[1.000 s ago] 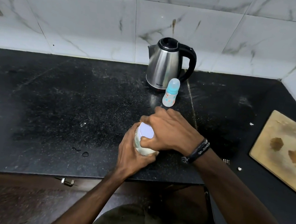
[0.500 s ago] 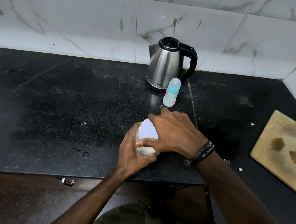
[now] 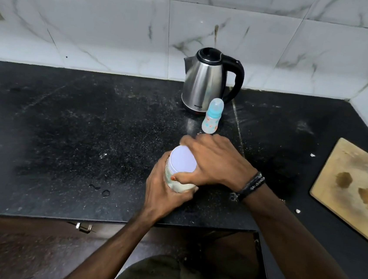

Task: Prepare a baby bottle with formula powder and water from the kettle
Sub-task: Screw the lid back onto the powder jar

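Observation:
A formula container (image 3: 177,182) with a pale lilac lid (image 3: 182,160) stands on the black counter (image 3: 65,138) near its front edge. My left hand (image 3: 164,189) wraps around the container's body from the near side. Over the lid's right rim lies my right hand (image 3: 215,160), its thumb pressed at the lid's near edge and its fingers curled around the far side. A small baby bottle (image 3: 212,117) with a teal collar and clear cap stands upright just beyond my right hand. Behind it, against the tiled wall, sits a steel kettle (image 3: 203,84) with a black lid and handle.
A wooden cutting board (image 3: 355,187) with two dark stains lies at the right edge of the counter. Small water drops (image 3: 104,192) and white crumbs dot the counter. White marble tiles form the back and right walls.
My right hand has turned on the lid and slid rightward, so more of the lilac top shows. The left hand keeps its hold on the container.

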